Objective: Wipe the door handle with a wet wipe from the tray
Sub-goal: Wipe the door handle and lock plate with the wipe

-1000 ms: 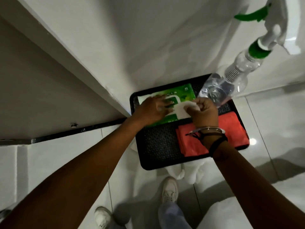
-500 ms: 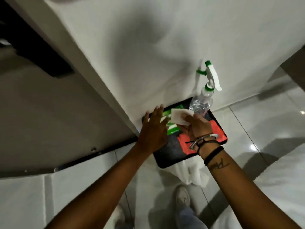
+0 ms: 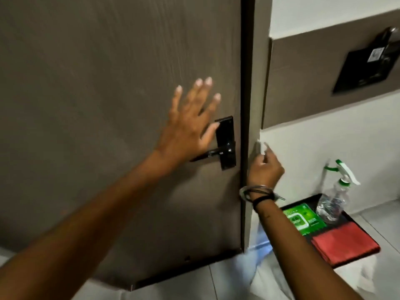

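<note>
A black lever door handle [image 3: 225,148] on its black plate sits near the right edge of the brown door [image 3: 108,83]. My left hand [image 3: 190,124] is spread open in front of the door, just left of the handle, and hides part of the lever. To the right of the door edge, my right hand [image 3: 265,169] is raised and pinches a white wet wipe [image 3: 262,147]. The black tray [image 3: 372,254] lies on the floor at the lower right and carries a green wipes pack [image 3: 304,218].
On the tray also stand a clear spray bottle with a green and white trigger [image 3: 334,202] and a folded red cloth [image 3: 346,242]. White cloth [image 3: 270,276] lies on the tiled floor by the tray. A black panel [image 3: 368,68] hangs on the wall at upper right.
Both hands rose from the tray on the floor up to the door. My right hand pulled a wipe from the pack and carried it up; my left hand let go of the pack and opened.
</note>
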